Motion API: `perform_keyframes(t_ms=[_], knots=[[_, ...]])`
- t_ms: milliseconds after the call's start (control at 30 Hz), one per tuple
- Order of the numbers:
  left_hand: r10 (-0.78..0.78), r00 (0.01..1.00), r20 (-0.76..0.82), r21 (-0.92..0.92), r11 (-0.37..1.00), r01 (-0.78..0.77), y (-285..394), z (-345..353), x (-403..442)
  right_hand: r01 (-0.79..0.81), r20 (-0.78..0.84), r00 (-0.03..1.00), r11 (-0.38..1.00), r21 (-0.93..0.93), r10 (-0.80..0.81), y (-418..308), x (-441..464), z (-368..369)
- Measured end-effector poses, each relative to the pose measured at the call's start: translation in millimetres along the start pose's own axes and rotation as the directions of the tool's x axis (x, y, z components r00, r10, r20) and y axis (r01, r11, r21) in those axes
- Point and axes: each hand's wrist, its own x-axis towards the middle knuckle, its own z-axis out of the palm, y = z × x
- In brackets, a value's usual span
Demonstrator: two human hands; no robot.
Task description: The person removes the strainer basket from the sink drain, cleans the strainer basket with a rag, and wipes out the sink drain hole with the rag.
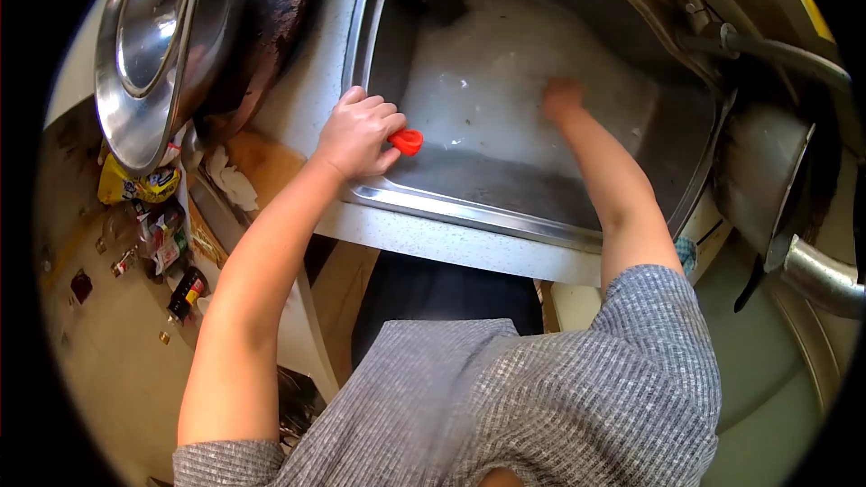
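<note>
At the sink's left rim my left hand [363,133] is closed around a small bright red object [408,142] with a rounded, folded-looking end. Most of that object is hidden in the palm, so its kind does not show. Cloudy whitish water [487,81] with a few small bits floating in it stands in the steel sink [469,206]. My right hand [564,97] reaches into the water near the middle of the basin. Its fingers are blurred and partly under the surface, so whether they hold something cannot be seen.
Steel bowls [144,126] and a round dark board [271,45] stand left of the sink. A faucet [767,50] extends from the right rear. A pan [767,171] and a metal pot handle [821,278] are at the right. Packets and litter [162,243] lie lower left.
</note>
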Motion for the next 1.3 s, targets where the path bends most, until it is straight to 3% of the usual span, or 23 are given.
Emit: perform_keyframes(t_ms=[100,167,267,367,467,567,633,700,733,800,833,900,967,1000,1033,1067,1133,1200,1233,1300], knots=[[0.017,0.999,-0.027,0.000,1.000,-0.017,-1.2,0.6,0.8,0.066,0.105,0.992,0.998,-0.013,-0.064,-7.4,-4.9,-11.7],[0.021,0.999,-0.029,0.006,1.000,-0.021,-0.6,1.2,0.2,0.034,0.273,0.960,0.993,0.109,-0.062,-3.4,16.9,-14.0],[0.010,1.000,0.002,0.005,1.000,-0.010,-1.5,2.3,0.8,0.121,-0.008,0.992,0.982,-0.144,-0.123,10.1,13.4,1.2],[0.011,1.000,0.000,0.016,1.000,-0.011,-1.1,3.3,1.0,0.273,-0.207,0.916,0.912,-0.307,-0.344,43.0,20.7,24.5],[0.009,1.000,0.002,0.033,0.999,-0.009,1.1,1.5,1.3,0.187,0.033,0.977,0.774,-0.606,-0.210,38.1,16.9,-21.1],[0.007,1.000,0.028,0.050,0.999,-0.009,2.6,-2.7,2.7,0.195,0.047,0.974,0.722,-0.664,-0.220,41.3,30.3,-3.6],[0.010,1.000,0.028,0.051,0.999,-0.012,3.0,-2.7,1.3,0.060,-0.035,0.995,0.866,-0.496,-0.089,39.4,24.7,19.9],[0.016,1.000,0.003,0.042,0.999,-0.016,1.7,0.5,0.7,-0.043,-0.292,0.954,0.934,-0.355,-0.067,30.5,12.8,55.3],[0.014,1.000,0.007,0.041,0.999,-0.015,1.4,1.0,0.7,-0.065,-0.504,0.857,0.950,-0.305,-0.103,23.2,7.1,84.5],[0.007,1.000,0.012,0.040,0.999,-0.008,1.1,1.3,0.6,0.082,-0.282,0.959,0.981,0.178,-0.029,18.6,11.5,83.4],[0.010,1.000,0.006,0.032,0.999,-0.011,0.9,1.8,0.4,0.001,0.190,0.972,0.805,0.593,-0.141,16.3,27.9,57.0],[0.020,1.000,-0.005,0.019,1.000,-0.020,-0.5,2.5,0.3,-0.313,0.480,0.823,0.461,0.830,-0.306,20.8,37.4,18.3],[0.015,1.000,0.005,0.025,1.000,-0.015,0.1,2.1,0.1,-0.367,0.408,0.911,0.339,0.866,-0.057,27.4,31.3,2.5],[0.014,1.000,0.008,0.027,1.000,-0.014,0.5,2.1,1.1,-0.251,0.308,0.951,0.647,0.720,0.026,24.1,20.4,-1.8],[0.025,1.000,-0.008,0.028,0.999,-0.025,0.2,2.0,2.5,-0.142,0.179,0.982,0.876,0.461,0.065,16.5,4.7,-5.2],[0.032,0.999,-0.023,0.030,0.999,-0.031,0.1,2.0,2.6,-0.055,0.046,0.998,0.991,0.124,0.050,12.4,-6.0,-6.5],[0.030,0.999,-0.040,0.034,0.999,-0.029,1.0,2.4,0.3,-0.149,-0.405,0.905,0.989,-0.023,0.127,-5.2,3.8,53.5],[0.029,0.999,-0.044,0.039,0.999,-0.027,1.2,2.7,1.1,-0.083,-0.306,0.949,0.996,-0.018,0.073,-10.3,10.1,52.8],[0.028,0.999,-0.040,0.035,0.999,-0.026,1.1,1.7,2.8,0.029,0.019,0.999,0.997,0.077,-0.031,-7.9,12.5,5.8],[0.028,0.999,-0.021,0.020,0.999,-0.028,1.9,-0.4,2.9,0.072,0.243,0.964,0.986,0.151,-0.108,-6.3,6.2,-22.2]])
